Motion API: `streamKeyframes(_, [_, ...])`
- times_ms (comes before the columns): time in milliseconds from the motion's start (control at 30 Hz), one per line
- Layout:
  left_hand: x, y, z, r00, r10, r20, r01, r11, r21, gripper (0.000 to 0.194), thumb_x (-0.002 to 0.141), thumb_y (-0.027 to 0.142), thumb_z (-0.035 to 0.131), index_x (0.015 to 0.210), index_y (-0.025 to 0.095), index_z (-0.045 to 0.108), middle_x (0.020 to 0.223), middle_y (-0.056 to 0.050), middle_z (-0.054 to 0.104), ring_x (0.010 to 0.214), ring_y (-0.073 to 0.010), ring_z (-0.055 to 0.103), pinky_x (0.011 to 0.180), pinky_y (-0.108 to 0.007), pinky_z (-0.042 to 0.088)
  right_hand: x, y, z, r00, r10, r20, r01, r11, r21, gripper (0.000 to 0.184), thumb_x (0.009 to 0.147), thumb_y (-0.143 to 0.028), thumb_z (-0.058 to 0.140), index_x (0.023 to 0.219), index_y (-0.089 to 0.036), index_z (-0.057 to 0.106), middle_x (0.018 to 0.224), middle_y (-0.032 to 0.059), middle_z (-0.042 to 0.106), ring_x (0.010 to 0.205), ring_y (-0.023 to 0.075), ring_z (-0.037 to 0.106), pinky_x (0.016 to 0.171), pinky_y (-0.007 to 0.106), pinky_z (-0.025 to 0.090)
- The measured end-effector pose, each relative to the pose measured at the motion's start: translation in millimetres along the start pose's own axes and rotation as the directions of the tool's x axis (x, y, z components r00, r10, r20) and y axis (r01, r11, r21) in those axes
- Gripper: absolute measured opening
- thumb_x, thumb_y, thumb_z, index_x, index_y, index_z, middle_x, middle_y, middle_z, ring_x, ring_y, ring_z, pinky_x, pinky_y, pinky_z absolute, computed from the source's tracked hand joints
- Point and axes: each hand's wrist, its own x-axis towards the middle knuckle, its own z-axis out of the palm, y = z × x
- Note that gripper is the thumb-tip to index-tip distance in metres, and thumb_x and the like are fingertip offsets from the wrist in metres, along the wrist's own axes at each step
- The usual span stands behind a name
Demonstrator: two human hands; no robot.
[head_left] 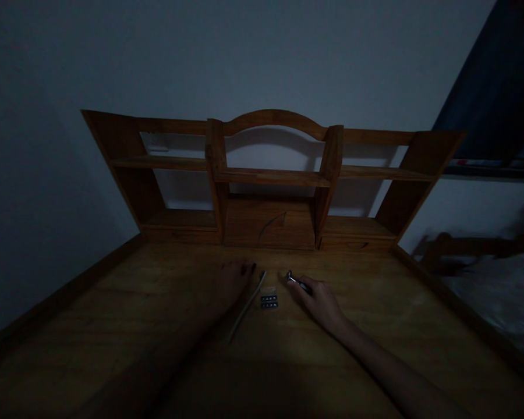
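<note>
- Nearest to the camera, stretched over the bench (375, 291) from its near side: left forearm (179, 338) and right forearm (379, 362), both in deep shade.
- At the end of one, low over the bench: left hand (233, 280), just beside a pale cord (248, 303). Fingers loosely bent, with something dark at one tip; too dim to tell whether gripping anything.
- On the other side: right hand (321, 297), fingers closed around a dark-handled tool (305, 287), shiny head pointing inward and away from the camera. Impossible to name more exactly in this light.
- Between the hands, lying on the bench: a small dark block (269, 302), two rows of pale marks, much like a terminal block. Just beyond it, a faint clear strip (268, 289).
- Progress, as a judgement: probably early. Tool already in hand; cord and block lying apart, neither touched by the tool, with any work on them apparently left to do.
- Behind everything: a wooden hutch (273, 177) against a pale wall (227, 58).
</note>
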Motion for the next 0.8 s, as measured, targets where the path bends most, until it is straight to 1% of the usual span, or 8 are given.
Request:
streamKeyframes(100, [-2, 8, -4.0, 0.994, 0.064, -0.089, -0.057, 0.995, 0.087, 0.032, 0.091, 0.038, 0.039, 0.103, 0.018, 0.060, 0.104, -0.010, 0.064, 0.096, -0.0240, 0.057, 0.087, -0.038, 0.037, 1, 2, 0, 1.000, -0.006, -0.011, 0.006, 1.000, 0.009, 0.039, 0.091, -0.048, 0.041, 0.104, -0.022, 0.067, 0.089, 0.0052, 0.071, 0.076, 0.0221, 0.066, 0.061, 0.027, 0.045])
streamKeyframes(167, [-5, 14, -3.2, 0.985, 0.144, -0.094, -0.135, 0.985, 0.104, 0.030, 0.090, 0.035, 0.040, 0.108, 0.018, 0.058, 0.108, -0.010, 0.062, 0.101, -0.0237, 0.055, 0.091, -0.038, 0.034, 1, 2, 0, 1.000, -0.019, -0.022, 0.019, 1.000, 0.025, 0.038, 0.091, -0.047, 0.041, 0.107, -0.022, 0.065, 0.094, 0.0058, 0.070, 0.080, 0.0226, 0.066, 0.065, 0.028, 0.046])
streamKeyframes(233, [-9, 20, 0.0, 0.972, 0.226, -0.069, -0.218, 0.970, 0.104, 0.029, 0.089, 0.033, 0.044, 0.111, 0.020, 0.056, 0.110, -0.008, 0.062, 0.101, -0.0231, 0.054, 0.092, -0.038, 0.034, 1, 3, 0, 0.999, -0.027, -0.028, 0.028, 0.999, 0.041, 0.037, 0.092, -0.046, 0.041, 0.109, -0.022, 0.064, 0.098, 0.0057, 0.070, 0.084, 0.0227, 0.066, 0.068, 0.028, 0.046])
streamKeyframes(333, [-14, 24, 5.9, 0.958, 0.286, 0.014, -0.286, 0.956, 0.071, 0.030, 0.086, 0.034, 0.048, 0.113, 0.022, 0.054, 0.109, -0.006, 0.063, 0.100, -0.0226, 0.055, 0.093, -0.039, 0.033, 2, 5, 2, 0.999, -0.019, -0.031, 0.021, 0.999, 0.044, 0.036, 0.093, -0.045, 0.040, 0.107, -0.022, 0.064, 0.095, 0.0056, 0.070, 0.082, 0.0224, 0.066, 0.068, 0.028, 0.046])
streamKeyframes(467, [-14, 19, 10.1, 0.948, 0.302, 0.103, -0.307, 0.951, 0.038, 0.025, 0.088, 0.032, 0.045, 0.108, 0.023, 0.057, 0.099, -0.005, 0.064, 0.095, -0.0207, 0.056, 0.090, -0.037, 0.035, 4, 8, 4, 0.999, -0.012, -0.040, 0.013, 1.000, 0.022, 0.037, 0.093, -0.045, 0.038, 0.105, -0.021, 0.063, 0.089, 0.0061, 0.070, 0.077, 0.0222, 0.066, 0.065, 0.027, 0.044])
streamKeyframes(533, [-13, 15, 11.2, 0.945, 0.305, 0.115, -0.312, 0.949, 0.046, 0.025, 0.090, 0.031, 0.041, 0.106, 0.023, 0.058, 0.099, -0.005, 0.064, 0.096, -0.0205, 0.056, 0.090, -0.037, 0.035, 4, 10, 4, 0.999, -0.016, -0.045, 0.017, 1.000, 0.024, 0.036, 0.095, -0.043, 0.035, 0.103, -0.021, 0.062, 0.089, 0.0058, 0.070, 0.078, 0.0214, 0.066, 0.065, 0.027, 0.043])
streamKeyframes(633, [-10, 12, 12.6, 0.946, 0.298, 0.131, -0.308, 0.949, 0.069, 0.029, 0.092, 0.030, 0.036, 0.107, 0.023, 0.059, 0.102, -0.005, 0.064, 0.098, -0.0200, 0.056, 0.092, -0.037, 0.034, 5, 14, 5, 0.998, 0.001, -0.056, -0.001, 1.000, 0.009, 0.036, 0.096, -0.041, 0.032, 0.097, -0.020, 0.062, 0.080, 0.0049, 0.069, 0.071, 0.0202, 0.065, 0.062, 0.026, 0.042])
streamKeyframes(800, [-12, 15, 9.2, 0.953, 0.258, 0.161, -0.275, 0.957, 0.091, 0.031, 0.091, 0.032, 0.037, 0.109, 0.023, 0.061, 0.104, -0.007, 0.065, 0.099, -0.0218, 0.057, 0.093, -0.039, 0.033, 6, 18, 3, 0.998, 0.019, -0.058, -0.019, 1.000, 0.012, 0.038, 0.096, -0.041, 0.030, 0.097, -0.020, 0.061, 0.078, 0.0052, 0.069, 0.069, 0.0202, 0.065, 0.060, 0.025, 0.041])
